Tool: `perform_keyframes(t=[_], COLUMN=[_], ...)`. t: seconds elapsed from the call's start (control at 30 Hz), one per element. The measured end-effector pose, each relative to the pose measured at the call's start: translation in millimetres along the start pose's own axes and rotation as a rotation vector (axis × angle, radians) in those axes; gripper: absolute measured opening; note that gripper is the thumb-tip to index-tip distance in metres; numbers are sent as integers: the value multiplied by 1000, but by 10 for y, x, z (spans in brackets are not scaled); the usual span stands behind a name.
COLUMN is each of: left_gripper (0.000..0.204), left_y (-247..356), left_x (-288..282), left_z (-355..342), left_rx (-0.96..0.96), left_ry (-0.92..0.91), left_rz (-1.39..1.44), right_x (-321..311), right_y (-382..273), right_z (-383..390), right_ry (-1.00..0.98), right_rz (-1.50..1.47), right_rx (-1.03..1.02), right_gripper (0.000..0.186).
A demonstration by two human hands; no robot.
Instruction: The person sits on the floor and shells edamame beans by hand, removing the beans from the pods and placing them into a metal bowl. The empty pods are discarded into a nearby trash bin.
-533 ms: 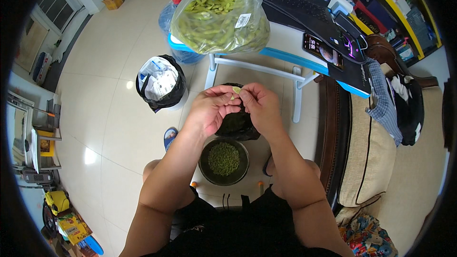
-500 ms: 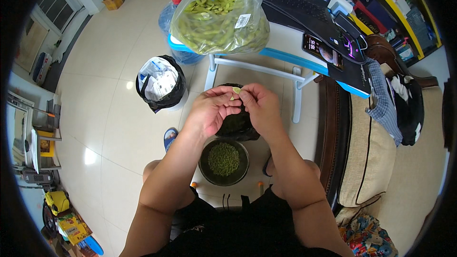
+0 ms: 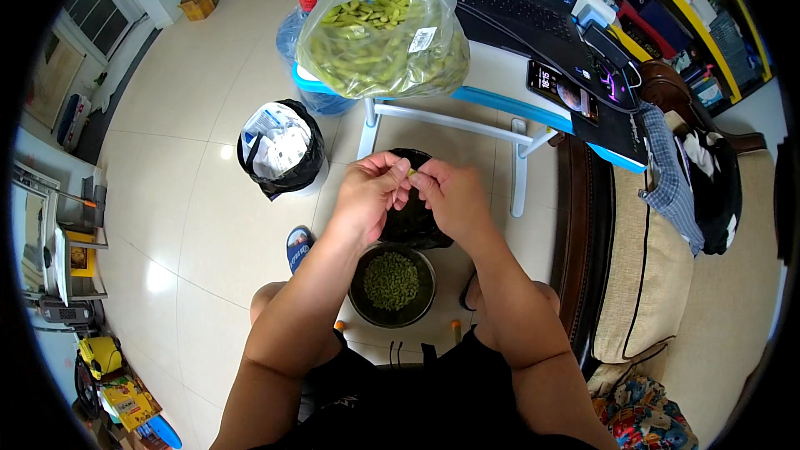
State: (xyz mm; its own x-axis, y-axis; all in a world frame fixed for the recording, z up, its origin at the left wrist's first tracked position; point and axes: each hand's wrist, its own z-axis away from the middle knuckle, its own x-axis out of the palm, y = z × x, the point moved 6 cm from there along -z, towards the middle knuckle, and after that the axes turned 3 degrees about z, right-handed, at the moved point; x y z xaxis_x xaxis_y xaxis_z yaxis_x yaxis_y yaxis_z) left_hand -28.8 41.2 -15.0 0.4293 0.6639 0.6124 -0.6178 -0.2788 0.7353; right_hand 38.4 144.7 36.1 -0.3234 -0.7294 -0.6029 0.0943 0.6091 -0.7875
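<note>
Over a black plastic bag (image 3: 421, 232), my left hand (image 3: 367, 193) and my right hand (image 3: 456, 197) meet fingertip to fingertip. Between them they pinch a green edamame pod (image 3: 412, 172), mostly covered by the fingers and thumbs. Below the bag, between my legs, a round metal bowl (image 3: 426, 304) holds a heap of shelled green beans (image 3: 391, 281). A large clear plastic bag (image 3: 446, 67) full of edamame pods (image 3: 379, 12) rests on the table edge beyond my hands.
A white bin (image 3: 310, 181) lined with black plastic, holding papers, stands at left. A large water bottle (image 3: 287, 33) is behind it. On the table (image 3: 508, 71) are a laptop (image 3: 500, 0) and a phone (image 3: 560, 90). The sofa (image 3: 650, 283) flanks my right side.
My fingers have closed further over the pod, so less of it shows. Both hands have come slightly closer together.
</note>
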Motion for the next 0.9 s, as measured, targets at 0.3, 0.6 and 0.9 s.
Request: perform_keyframes(t=[0.3,0.6,0.9], left_gripper=[13,12,8], left_y=[-48,-82,-12], left_x=[-114,-15,52], left_z=[56,36,2], left_rx=[-391,-201,21], left_ry=[-54,-136,-124], left_rz=[111,157,-8], right_x=[94,33,5], right_y=[-299,-133,170], right_z=[116,76,22], right_ry=[-23,83,-43], right_rz=[359,240,-308], right_rx=[-549,-393,51], right_gripper=[9,6,14])
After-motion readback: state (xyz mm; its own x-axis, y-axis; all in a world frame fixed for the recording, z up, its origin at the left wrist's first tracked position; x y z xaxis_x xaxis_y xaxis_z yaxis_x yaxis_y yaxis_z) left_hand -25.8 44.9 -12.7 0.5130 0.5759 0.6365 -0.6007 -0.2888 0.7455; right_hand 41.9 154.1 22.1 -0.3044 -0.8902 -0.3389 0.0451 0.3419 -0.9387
